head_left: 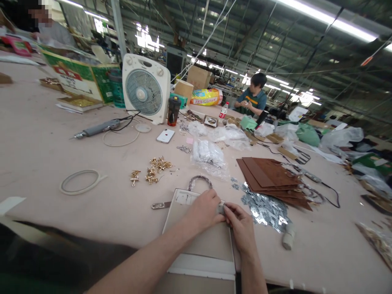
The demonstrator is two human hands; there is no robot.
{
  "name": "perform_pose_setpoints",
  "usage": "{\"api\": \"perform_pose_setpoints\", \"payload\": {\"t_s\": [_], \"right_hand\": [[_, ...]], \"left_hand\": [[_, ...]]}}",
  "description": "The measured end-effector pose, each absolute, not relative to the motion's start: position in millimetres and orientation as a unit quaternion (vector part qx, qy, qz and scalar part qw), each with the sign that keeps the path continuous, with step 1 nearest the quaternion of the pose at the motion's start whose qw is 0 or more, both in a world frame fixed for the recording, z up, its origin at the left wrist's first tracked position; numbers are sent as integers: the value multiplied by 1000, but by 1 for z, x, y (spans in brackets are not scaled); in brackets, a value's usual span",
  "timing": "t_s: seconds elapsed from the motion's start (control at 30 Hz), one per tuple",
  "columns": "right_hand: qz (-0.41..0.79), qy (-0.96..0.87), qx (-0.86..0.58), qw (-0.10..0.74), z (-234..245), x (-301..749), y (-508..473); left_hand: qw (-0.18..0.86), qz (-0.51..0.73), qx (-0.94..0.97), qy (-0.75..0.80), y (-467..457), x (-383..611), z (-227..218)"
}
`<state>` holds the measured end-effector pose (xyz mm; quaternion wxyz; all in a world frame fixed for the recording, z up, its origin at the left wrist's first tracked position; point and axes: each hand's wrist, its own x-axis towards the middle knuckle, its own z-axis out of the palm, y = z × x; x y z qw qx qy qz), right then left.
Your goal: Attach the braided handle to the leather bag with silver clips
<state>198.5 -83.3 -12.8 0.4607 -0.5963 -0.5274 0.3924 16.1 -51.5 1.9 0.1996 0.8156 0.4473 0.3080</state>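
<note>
My left hand (204, 209) and right hand (241, 223) pinch one small metal piece (221, 208) together, braced over the white tray (199, 245) for steadiness.

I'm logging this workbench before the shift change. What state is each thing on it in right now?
left hand: pinching a small silver piece
right hand: pinching the same piece
small silver piece: held between both hands
white tray: flat under the hands
brown sheets: stacked, fanned out
fan: upright; running or not, cannot tell
phone: face down
</note>
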Motion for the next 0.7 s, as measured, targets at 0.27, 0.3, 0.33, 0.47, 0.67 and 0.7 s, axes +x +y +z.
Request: {"api": "perform_pose_setpoints", "payload": {"t_s": [0.27, 0.3, 0.33, 0.47, 0.67, 0.7], "right_hand": [[373, -557, -603, 433, -9, 191, -80], [364, -561, -606, 430, -9, 190, -80], [352, -567, -609, 429, -9, 189, -80], [306, -576, -621, 434, -9, 186, -76], [339, -557, -605, 456, -4, 183, -78], [337, -544, -604, 475, -3, 184, -80]], "left_hand": [[197, 321, 812, 447, -50, 19, -4], [194, 321, 811, 448, -51, 20, -5], [191, 322, 811, 450, -51, 20, -6], [190, 325, 810, 448, -50, 20, -9], [203, 353, 805, 431, -52, 22, -3], [204, 357, 805, 428, -51, 22, -2]]}}
